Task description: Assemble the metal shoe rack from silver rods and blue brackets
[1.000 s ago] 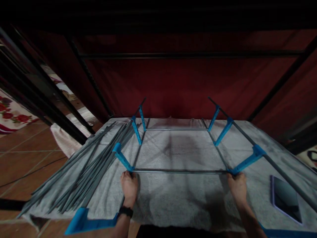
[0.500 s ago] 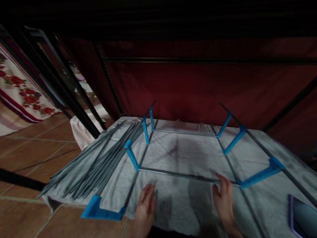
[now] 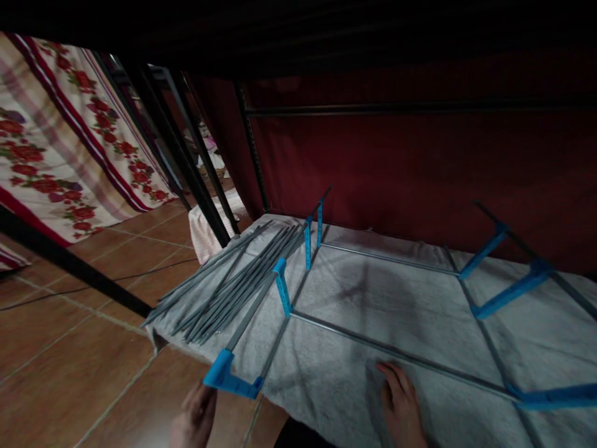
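Single head-worn view, close above, angled forward and down-left. Left hand (image 3: 196,418) and right hand (image 3: 401,407) at bottom edge; towel-covered surface (image 3: 373,311) beyond the fingertips.

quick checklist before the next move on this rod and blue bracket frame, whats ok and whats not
1. Left hand free: ok, open, just below the near blue corner bracket, contact cannot tell.
2. Right hand free: ok, flat on the grey towel, holding nothing.
3. Near cross rod seated in the upright bracket: looks ok; far right end cannot tell.
4. Loose rods within reach: ok, bundled left of the frame.
5. Near corner bracket supported: not ok, it overhangs the towel edge.
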A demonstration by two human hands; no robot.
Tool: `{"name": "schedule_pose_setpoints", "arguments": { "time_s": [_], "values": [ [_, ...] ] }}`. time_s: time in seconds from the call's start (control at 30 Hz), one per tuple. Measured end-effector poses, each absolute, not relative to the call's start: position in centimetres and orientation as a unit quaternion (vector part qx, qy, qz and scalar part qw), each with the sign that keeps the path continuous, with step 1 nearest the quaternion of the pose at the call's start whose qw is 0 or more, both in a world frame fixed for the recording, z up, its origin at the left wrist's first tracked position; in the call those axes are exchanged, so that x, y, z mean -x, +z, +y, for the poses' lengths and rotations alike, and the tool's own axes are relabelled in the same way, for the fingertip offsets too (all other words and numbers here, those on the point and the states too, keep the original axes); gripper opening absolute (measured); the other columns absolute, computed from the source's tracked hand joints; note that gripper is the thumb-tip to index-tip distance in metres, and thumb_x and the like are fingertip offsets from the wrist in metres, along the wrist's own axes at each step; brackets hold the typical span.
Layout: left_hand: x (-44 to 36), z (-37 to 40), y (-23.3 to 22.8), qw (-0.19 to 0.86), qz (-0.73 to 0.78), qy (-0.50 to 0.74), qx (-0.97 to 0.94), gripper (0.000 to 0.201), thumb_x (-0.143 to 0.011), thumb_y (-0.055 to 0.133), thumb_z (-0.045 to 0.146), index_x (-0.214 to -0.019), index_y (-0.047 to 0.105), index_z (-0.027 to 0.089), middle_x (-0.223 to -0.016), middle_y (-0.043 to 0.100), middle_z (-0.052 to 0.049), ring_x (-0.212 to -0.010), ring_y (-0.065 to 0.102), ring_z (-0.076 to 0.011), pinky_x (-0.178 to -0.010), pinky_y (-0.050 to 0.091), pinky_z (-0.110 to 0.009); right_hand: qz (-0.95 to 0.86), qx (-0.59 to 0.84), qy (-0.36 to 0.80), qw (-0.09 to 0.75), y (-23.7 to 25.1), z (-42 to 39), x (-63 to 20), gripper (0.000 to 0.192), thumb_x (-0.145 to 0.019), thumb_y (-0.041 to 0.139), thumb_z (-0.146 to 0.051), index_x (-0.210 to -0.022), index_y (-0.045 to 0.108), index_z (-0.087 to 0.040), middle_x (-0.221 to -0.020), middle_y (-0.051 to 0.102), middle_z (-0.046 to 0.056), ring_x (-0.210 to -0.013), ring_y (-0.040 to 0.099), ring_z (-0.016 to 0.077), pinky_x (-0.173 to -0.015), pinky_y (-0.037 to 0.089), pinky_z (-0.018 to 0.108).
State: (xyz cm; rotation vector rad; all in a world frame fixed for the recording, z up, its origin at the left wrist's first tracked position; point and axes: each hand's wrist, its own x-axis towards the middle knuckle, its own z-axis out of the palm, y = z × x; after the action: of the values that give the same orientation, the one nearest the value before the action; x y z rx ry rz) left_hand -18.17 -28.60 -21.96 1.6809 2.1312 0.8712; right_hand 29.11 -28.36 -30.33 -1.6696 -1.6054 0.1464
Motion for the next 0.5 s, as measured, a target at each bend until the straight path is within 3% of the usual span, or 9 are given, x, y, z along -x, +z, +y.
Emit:
{"name": "schedule_pose_setpoints", "arguments": {
  "time_s": [0.07, 0.13, 0.33, 0.5],
  "values": [
    [19.0, -24.7, -20.0, 0.079, 0.735, 0.291, -0.607, 0.037, -0.084, 0.047, 0.042, -0.107, 0.070, 0.023, -0.114, 0.069, -0.013, -0.111, 0.064, -0.0306, -0.097, 0.053, -0.041, -0.651, 0.654, 0.038, 0.384, -30.4, -28.2, -29.3, 0.034, -0.091, 0.041, -0.026, -0.114, 0.066, -0.027, -0.118, 0.069, 0.009, -0.111, 0.065, 0.0271, -0.092, 0.054, 0.047],
    [18.6, -20.8, -18.5, 0.015, 0.719, 0.270, -0.641, 0.042, -0.088, 0.043, 0.035, -0.118, 0.066, 0.018, -0.122, 0.065, -0.015, -0.119, 0.059, -0.0306, -0.105, 0.047, -0.042, -0.660, 0.650, 0.024, 0.376, -30.5, -28.1, -29.3, 0.034, -0.091, 0.042, -0.024, -0.115, 0.065, -0.027, -0.118, 0.069, 0.008, -0.110, 0.065, 0.0270, -0.091, 0.054, 0.046],
    [16.8, -13.8, -18.9, -0.034, 0.741, 0.087, -0.665, 0.044, -0.092, 0.041, 0.020, -0.130, 0.060, 0.009, -0.124, 0.062, -0.018, -0.113, 0.055, -0.0302, -0.099, 0.045, -0.042, -0.662, 0.648, -0.002, 0.377, -31.1, -28.1, -29.1, 0.034, -0.092, 0.044, -0.023, -0.118, 0.064, -0.030, -0.117, 0.070, 0.007, -0.108, 0.066, 0.0273, -0.088, 0.054, 0.045],
    [17.0, -12.9, -20.5, -0.052, 0.736, 0.062, -0.672, 0.042, -0.095, 0.036, 0.017, -0.127, 0.062, 0.011, -0.112, 0.060, -0.015, -0.107, 0.055, -0.0288, -0.091, 0.045, -0.038, -0.658, 0.650, -0.003, 0.381, -30.7, -28.0, -28.7, 0.037, -0.090, 0.044, -0.018, -0.118, 0.064, -0.031, -0.119, 0.069, 0.005, -0.110, 0.065, 0.0257, -0.091, 0.054, 0.044]
  ]
}}
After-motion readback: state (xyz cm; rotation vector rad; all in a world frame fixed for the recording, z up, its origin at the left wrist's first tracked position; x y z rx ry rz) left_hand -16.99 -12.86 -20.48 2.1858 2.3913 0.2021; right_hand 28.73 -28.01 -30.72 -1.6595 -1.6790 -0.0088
